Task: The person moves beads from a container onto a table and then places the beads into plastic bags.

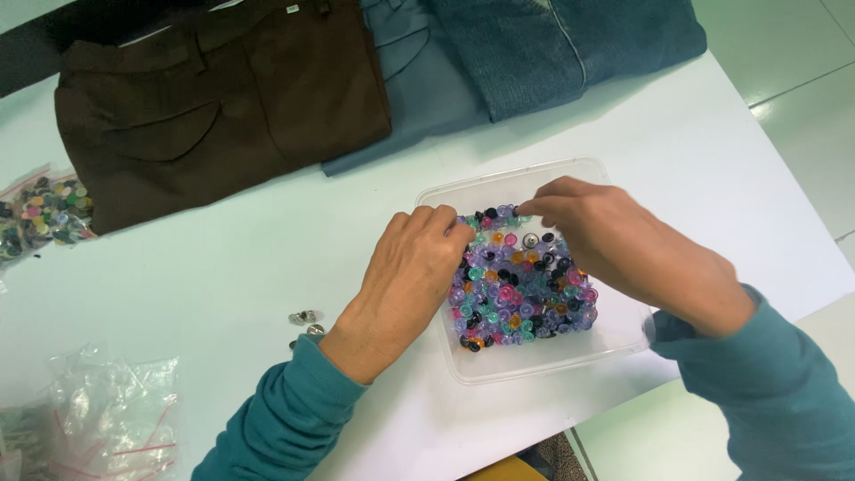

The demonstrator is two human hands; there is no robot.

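We are early in the sorting: our left hand [411,272] and right hand [614,245] pinch snap buttons [521,285] in the full tray [534,361]; few metal studs [305,318] lie out.

We see small, multicoloured plastic buttons [521,289] heaped loosely inside a clear, shallow rectangular tub [543,363] on the white table.

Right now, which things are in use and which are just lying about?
In use:
left hand
right hand
clear tub
coloured buttons

Lying about:
brown trousers
blue jeans
bag of buttons
empty small bags
metal studs
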